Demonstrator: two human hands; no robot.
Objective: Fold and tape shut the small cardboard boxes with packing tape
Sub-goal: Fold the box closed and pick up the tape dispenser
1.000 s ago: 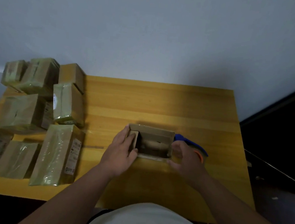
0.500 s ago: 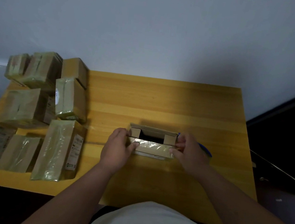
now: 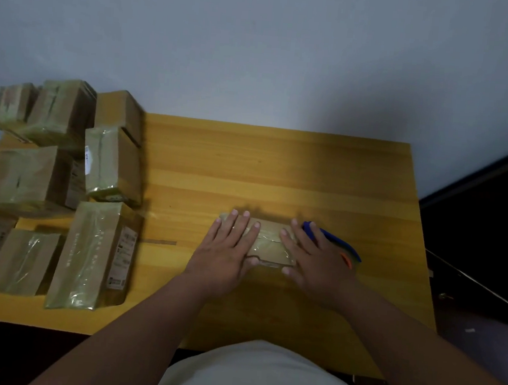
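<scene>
Taped boxes (image 3: 63,181) are stacked at the table's (image 3: 279,170) left | box (image 3: 268,242), flaps folded flat under glossy tape, is pressed at centre by left hand (image 3: 226,251) and right hand (image 3: 317,262), fingers straight | blue tape dispenser (image 3: 338,244) lies just right.

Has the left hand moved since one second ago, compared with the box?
Yes. The left hand moved from the box's open left end up onto its closed top, where it presses flat beside the right hand.

Closed cardboard box (image 3: 268,244), flaps flat
</scene>
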